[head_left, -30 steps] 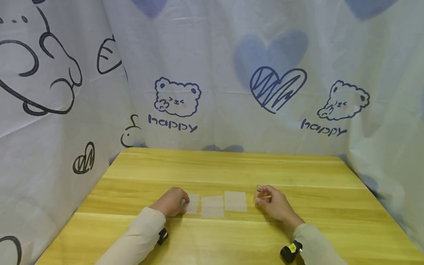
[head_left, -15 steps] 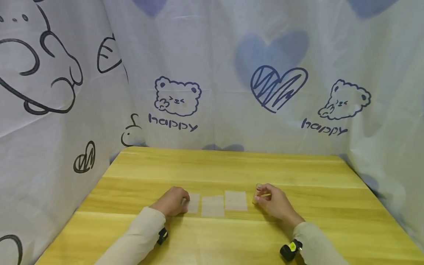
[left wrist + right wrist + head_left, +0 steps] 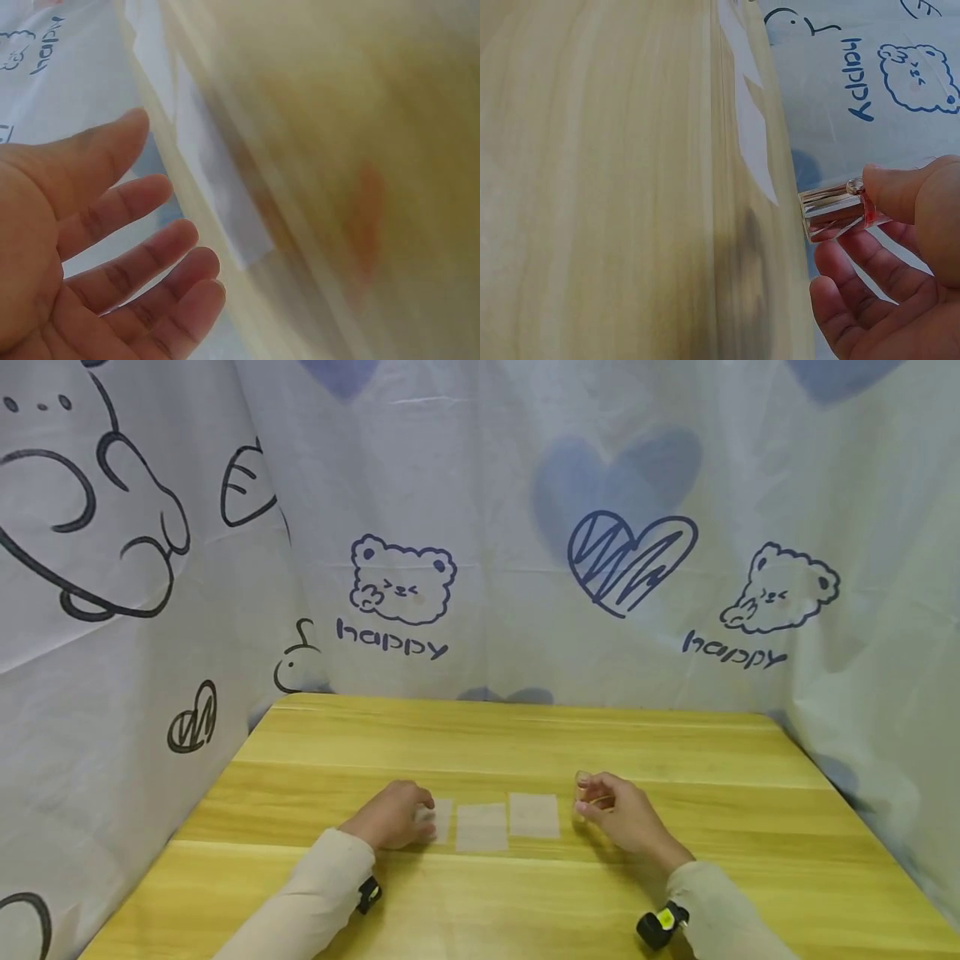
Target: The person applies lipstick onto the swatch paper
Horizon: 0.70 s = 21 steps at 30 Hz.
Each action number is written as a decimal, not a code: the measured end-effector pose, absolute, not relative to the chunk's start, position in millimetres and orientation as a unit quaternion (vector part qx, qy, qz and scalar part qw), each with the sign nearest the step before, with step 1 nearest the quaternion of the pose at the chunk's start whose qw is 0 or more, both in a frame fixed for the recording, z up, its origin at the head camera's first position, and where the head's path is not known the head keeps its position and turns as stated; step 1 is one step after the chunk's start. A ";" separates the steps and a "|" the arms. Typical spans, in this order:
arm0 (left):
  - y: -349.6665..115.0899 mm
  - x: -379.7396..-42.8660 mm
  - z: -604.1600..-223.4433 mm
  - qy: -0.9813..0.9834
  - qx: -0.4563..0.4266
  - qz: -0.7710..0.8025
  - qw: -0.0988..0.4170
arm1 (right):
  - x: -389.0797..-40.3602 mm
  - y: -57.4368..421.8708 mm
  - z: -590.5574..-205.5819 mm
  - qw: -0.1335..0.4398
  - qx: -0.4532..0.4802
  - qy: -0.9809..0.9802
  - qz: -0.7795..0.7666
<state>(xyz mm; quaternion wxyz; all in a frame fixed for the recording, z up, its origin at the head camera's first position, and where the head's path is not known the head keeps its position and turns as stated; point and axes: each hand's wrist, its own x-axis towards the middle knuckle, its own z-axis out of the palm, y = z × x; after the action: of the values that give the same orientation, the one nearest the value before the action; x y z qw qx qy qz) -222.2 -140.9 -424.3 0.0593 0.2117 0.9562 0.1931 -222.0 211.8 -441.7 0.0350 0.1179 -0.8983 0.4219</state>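
Note:
My left hand point(image 3: 393, 817) is at the leftmost of three thin white paper squares and covers part of that left square point(image 3: 443, 821). In the left wrist view its thumb and fingers point(image 3: 142, 270) are spread apart with nothing between them. The middle square point(image 3: 482, 827) and the right square point(image 3: 534, 816) lie flat in a row beside it. To the right of the row, my right hand point(image 3: 622, 814) pinches a small shiny gold tube point(image 3: 836, 212), perhaps a lipstick, between thumb and fingers. A bit of red shows near its gripped end.
All this is on a yellow wood-grain table point(image 3: 510, 910). Pale curtains point(image 3: 510, 627) printed with hearts and bears hang behind it and along both sides. A small black camera point(image 3: 660, 925) is strapped on the right wrist, another point(image 3: 368, 894) on the left.
My left hand has shifted slightly right over the left square, its fingers moving. My right hand, still pinching the gold tube, has risen a little. The paper squares have not moved.

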 end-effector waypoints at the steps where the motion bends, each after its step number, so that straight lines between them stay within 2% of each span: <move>1: -140.4 -221.4 -423.1 0.956 0.211 0.197 0.060 | -221.2 211.4 -440.9 0.035 0.121 -0.899 0.419; 9: -132.8 -214.6 -411.8 0.943 0.231 0.228 0.069 | -216.5 207.9 -432.1 0.034 0.157 -0.899 0.407; 21: -115.6 -207.7 -396.1 0.923 0.289 0.250 0.046 | -208.5 198.3 -419.8 0.040 0.198 -0.900 0.387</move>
<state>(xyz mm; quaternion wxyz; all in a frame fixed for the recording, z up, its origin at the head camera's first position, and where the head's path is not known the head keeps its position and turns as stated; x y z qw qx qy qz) -207.7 -115.6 -396.1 0.0462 0.2885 0.9230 0.2503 -208.5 198.3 -419.8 0.0399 0.1984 -0.8997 0.3867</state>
